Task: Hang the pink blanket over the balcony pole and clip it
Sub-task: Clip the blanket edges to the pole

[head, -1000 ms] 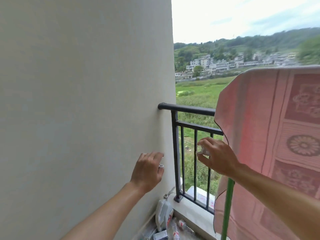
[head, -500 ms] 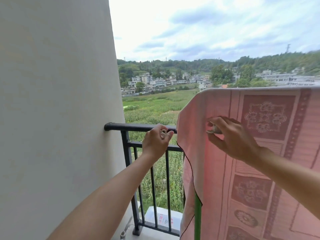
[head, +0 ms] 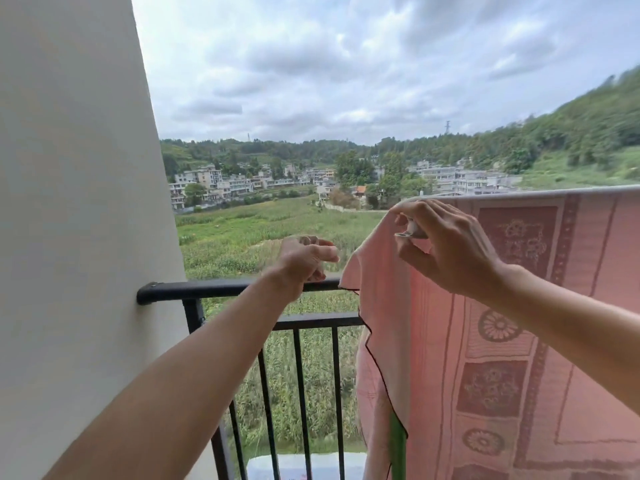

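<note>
With the pink blanket [head: 519, 323] draped over the pole [head: 561, 192], both hands have risen from railing [head: 221, 289] height, right hand [head: 446, 247] fingers pinching a small clip [head: 410, 232] beside its top corner, left hand [head: 304, 259] clenched on something unclear, so clipping looks imminent.

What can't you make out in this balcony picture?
- Pole: head view shows only a pale strip along the blanket's top; the cloth covers the rest.
- Clip in the right hand: fingers hide most of it.
- Left hand: something small at its fingertips, too blurred to name.
- Blanket: the right and bottom edges cut it off.
- Green rod: the cloth hides its upper part.
</note>
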Tool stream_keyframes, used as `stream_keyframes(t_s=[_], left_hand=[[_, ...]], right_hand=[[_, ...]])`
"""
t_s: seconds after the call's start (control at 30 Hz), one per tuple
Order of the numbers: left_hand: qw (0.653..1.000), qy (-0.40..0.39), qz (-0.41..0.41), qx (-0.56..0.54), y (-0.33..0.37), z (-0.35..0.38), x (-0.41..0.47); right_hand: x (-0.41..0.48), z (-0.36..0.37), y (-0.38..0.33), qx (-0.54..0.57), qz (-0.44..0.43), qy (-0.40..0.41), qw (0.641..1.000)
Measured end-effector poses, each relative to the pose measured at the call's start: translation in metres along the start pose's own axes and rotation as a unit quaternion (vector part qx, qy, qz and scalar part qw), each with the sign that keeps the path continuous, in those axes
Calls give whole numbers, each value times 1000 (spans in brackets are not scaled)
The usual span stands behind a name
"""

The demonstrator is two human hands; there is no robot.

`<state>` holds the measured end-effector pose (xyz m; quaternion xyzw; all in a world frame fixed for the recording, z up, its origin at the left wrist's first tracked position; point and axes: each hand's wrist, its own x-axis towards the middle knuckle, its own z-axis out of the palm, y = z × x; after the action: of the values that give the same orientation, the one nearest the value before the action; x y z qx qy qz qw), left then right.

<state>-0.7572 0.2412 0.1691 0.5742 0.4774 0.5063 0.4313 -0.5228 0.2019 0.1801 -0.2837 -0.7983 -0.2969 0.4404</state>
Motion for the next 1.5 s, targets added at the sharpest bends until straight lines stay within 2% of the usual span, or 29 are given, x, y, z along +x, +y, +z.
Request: stream_keyframes(t_s=[0.07, 0.13, 0.2, 0.23, 0.37, 0.43, 0.5, 0.67, 0.8, 0.93, 1.0, 1.03, 1.13, 1.2, 1.37, 1.5], left_hand=[[996, -46, -54, 59, -7, -3, -2], [983, -119, -124, 56, -18, 0, -4], [972, -172, -161, -8, -29, 10, -3], [970, -172, -164, -51, -34, 16, -1], [965, -104, -125, -204, -26, 26, 3], [965, -89, -91, -229, -10, 13, 8], [973, -89, -51, -209, 8, -7, 15], [995, -63, 54, -53, 37, -44, 19], [993, -12, 97, -60, 49, -49, 12], [984, 47, 134, -111, 40, -44, 6], [983, 63, 122, -120, 23, -40, 3], [987, 42, 99, -120, 12, -37, 1], [994, -88, 8, -57, -25, -11, -7], [991, -127, -18, -39, -41, 5, -12], [995, -30, 40, -83, -33, -16, -1], [997, -5, 52, -60, -32, -22, 2]], right_hand=[[12, 4, -9, -20, 9, -11, 1000], [18, 6, -17, -48, 27, -27, 998], [19, 7, -24, -74, 55, -43, 995], [18, 7, -27, -84, 68, -48, 993], [12, -2, -35, -127, 103, -64, 984], [11, -9, -38, -143, 115, -68, 981], [13, -16, -38, -160, 118, -72, 977], [41, -14, -34, -152, 80, -122, 978], [75, 9, -33, -179, 62, -206, 960], [103, 23, -27, -130, 159, -303, 931], [112, 20, -21, -50, 223, -319, 920], [115, 18, -18, -12, 246, -324, 913], [120, 17, -14, 30, 275, -325, 904], [120, 19, -10, 30, 275, -314, 908], [125, 24, -5, 29, 270, -266, 925], [132, 29, -14, 52, 253, -265, 929]])
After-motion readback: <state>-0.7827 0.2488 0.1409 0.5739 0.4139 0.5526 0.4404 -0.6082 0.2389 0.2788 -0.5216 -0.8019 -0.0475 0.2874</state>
